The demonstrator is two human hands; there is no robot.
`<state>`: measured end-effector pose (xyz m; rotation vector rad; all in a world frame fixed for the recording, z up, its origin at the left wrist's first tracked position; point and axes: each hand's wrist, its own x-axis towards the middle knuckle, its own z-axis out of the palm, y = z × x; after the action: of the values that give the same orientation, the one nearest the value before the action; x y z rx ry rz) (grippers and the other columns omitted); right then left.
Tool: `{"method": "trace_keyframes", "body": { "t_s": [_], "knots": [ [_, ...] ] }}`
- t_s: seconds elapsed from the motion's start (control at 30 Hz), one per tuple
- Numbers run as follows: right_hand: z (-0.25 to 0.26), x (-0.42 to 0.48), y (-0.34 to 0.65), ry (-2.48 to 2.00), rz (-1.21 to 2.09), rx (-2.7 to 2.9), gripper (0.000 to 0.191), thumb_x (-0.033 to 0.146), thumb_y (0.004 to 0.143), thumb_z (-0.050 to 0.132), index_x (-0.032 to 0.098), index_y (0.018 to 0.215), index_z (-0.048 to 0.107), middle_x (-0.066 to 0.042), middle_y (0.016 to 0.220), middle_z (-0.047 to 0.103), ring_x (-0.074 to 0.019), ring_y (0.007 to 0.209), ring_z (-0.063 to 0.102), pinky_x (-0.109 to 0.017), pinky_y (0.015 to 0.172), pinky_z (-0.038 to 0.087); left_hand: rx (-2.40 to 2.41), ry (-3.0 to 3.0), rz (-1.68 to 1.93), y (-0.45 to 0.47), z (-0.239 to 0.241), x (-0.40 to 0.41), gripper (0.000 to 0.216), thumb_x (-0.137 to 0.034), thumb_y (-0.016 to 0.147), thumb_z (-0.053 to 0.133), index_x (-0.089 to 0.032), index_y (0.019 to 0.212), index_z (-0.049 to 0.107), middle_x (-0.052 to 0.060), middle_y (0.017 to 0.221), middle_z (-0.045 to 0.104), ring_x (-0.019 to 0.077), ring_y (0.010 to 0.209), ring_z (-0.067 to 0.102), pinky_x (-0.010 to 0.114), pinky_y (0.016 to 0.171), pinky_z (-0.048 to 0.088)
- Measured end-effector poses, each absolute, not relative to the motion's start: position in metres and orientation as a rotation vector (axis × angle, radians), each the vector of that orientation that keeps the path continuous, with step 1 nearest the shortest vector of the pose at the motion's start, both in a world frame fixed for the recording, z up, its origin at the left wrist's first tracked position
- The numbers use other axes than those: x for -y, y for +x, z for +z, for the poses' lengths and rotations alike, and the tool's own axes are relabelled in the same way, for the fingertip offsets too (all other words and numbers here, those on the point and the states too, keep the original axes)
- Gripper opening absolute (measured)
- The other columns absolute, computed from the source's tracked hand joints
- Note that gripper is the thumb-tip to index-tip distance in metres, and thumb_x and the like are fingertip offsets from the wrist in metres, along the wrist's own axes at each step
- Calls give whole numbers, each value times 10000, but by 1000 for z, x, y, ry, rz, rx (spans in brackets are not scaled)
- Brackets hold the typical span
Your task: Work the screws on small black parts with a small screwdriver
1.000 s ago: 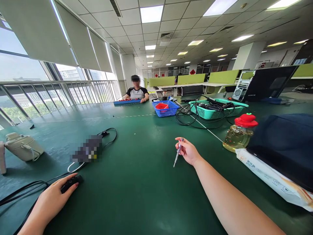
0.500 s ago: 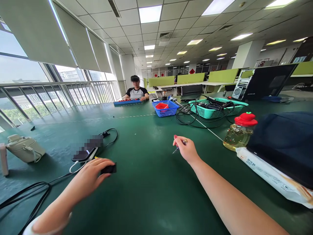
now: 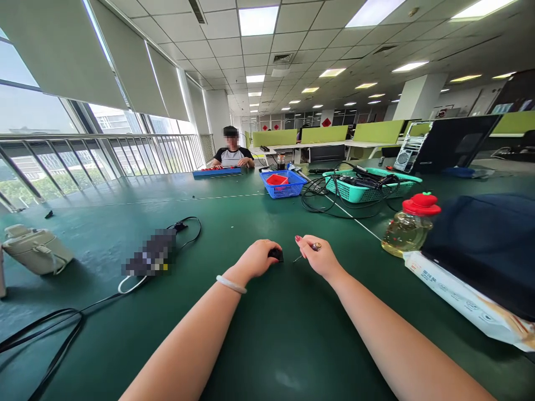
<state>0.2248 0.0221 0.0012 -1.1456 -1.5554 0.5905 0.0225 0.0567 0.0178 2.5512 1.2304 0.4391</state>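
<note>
In the head view my left hand (image 3: 257, 260), a pale band around its wrist, is closed on a small black block-like object (image 3: 276, 254). The fingers cover most of that object, and its kind cannot be made out. Just to the right, my right hand (image 3: 321, 257) pinches a small screwdriver (image 3: 316, 245). Its thin metal shaft points down and left toward the black object, with a short gap between them. Both hands are low over the green table (image 3: 251, 334).
A blurred-out dark device (image 3: 152, 250) with cables and a beige case (image 3: 37, 250) lie left. Farther back are a blue basket (image 3: 284, 190) and a teal basket (image 3: 359, 192) of cables. A red-capped bottle (image 3: 405, 231) and a wipes pack (image 3: 463, 301) stand right. Another person (image 3: 232, 156) sits opposite.
My left hand has carried the black object from the left side over to the middle, beside the right hand. The right hand with the screwdriver has stayed nearly in place.
</note>
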Motion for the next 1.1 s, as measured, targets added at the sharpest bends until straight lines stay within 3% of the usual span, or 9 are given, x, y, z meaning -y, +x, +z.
{"method": "trace_keyframes", "body": {
  "t_s": [0.13,0.37,0.57,0.83,1.1],
  "knots": [
    [-1,-22,225,-1115,581,1573,631,687,889,513,226,472,405,1,535,432,-150,554,419,-313,578,362,-1192,2552,444,23,0,-54,346,-188,837,672,-232,1180,692,63,1208,717,244,1140,632,374,1056,478],
    [7,-14,219,-1080,197,1378,522,627,911,529,239,562,529,-48,724,524,-194,677,515,-347,665,427,-1313,2415,482,16,-8,-52,473,-241,823,712,-259,1291,640,68,1198,718,255,1139,637,396,1044,485],
    [9,-10,218,-1034,275,1620,531,654,915,501,247,590,604,-46,677,535,-180,607,516,-342,625,423,-1371,2357,541,14,-15,-58,625,-292,762,783,-264,1353,579,57,1172,730,273,1170,596,432,1065,454],
    [-3,-13,217,-1008,251,1816,497,607,932,510,232,649,673,-35,665,560,-148,578,514,-295,579,400,-1514,2356,553,13,-15,-59,372,-384,741,790,-223,1073,741,79,1111,742,311,1167,572,442,1020,463],
    [1,-9,218,-877,150,1847,393,489,959,538,208,729,686,-27,669,616,-136,576,536,-263,565,424,-1537,2338,566,13,-19,-58,388,-380,749,761,-271,1121,743,37,1143,742,299,1193,567,422,1056,446]
  ]
}}
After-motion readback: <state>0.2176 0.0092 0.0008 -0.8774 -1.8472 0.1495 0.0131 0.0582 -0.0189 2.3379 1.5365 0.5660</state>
